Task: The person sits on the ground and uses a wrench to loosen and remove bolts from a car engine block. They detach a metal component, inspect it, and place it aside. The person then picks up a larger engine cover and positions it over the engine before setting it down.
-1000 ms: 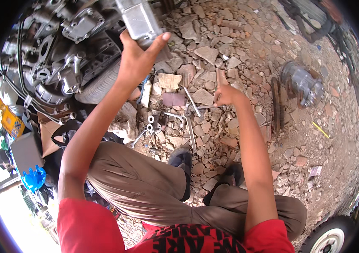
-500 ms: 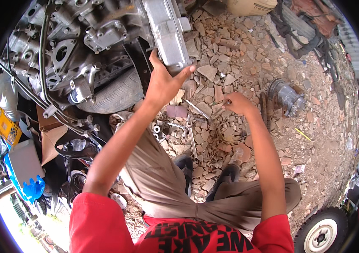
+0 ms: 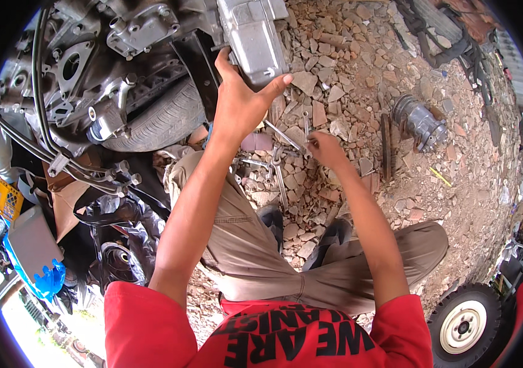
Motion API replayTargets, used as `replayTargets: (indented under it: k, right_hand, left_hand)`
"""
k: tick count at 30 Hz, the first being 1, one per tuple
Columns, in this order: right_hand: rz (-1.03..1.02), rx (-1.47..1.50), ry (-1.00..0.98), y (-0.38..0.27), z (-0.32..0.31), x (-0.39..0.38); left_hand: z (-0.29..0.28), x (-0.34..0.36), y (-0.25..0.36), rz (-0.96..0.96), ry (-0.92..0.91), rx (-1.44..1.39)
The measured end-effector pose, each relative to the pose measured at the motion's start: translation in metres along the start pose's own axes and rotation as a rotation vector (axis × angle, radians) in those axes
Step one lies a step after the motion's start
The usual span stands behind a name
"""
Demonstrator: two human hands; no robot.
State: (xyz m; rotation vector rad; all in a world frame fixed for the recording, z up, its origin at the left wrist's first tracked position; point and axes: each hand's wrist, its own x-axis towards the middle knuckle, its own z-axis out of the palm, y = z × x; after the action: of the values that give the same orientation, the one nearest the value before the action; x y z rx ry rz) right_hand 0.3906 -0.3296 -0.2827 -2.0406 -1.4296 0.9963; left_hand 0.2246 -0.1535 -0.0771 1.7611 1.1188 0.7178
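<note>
Work at an engine [image 3: 145,30], seen from where I stand; clock directions are read with twelve o'clock away from the red shirt [image 3: 274,343]. At left, the engine appears largely assembled, though one flange [image 3: 71,67] shows a bare opening. At its right end the grey housing [image 3: 252,46] seems seated in place; which of its fastenings are done and which are left cannot be told from here. The small spanner [image 3: 306,126] is off any bolt, so turning, I would judge, is not under way.

The left hand [image 3: 237,98] touches the housing's near end, thumb and forefinger spread in a wide V, the other fingers hidden; how firmly it holds cannot be told. The housing lies between twelve and one o'clock from this hand, and at eleven, well apart, from the right hand [image 3: 327,149].

From the right hand, a silver bar [image 3: 283,135] lies toward ten o'clock and a larger spanner [image 3: 281,184] at eight, both on the rubble. The right hand's fingers are curled closed about the small spanner's lower end, its shaft pointing to twelve. Farther right, a cylindrical metal part [image 3: 420,122] lies between two and three o'clock.
</note>
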Motion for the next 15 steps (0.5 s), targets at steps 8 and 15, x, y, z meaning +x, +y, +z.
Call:
replayTargets:
  k: [8,15]
  right_hand:
    - [0.151,-0.202,0.012,-0.049,0.117,-0.042]
    - [0.083,0.001,0.111,-0.044,0.124,-0.033]
  left_hand:
    - [-0.001,0.002,0.005,0.083,-0.038,0.087]
    - [-0.002,-0.002,0.008,0.14,-0.082,0.062]
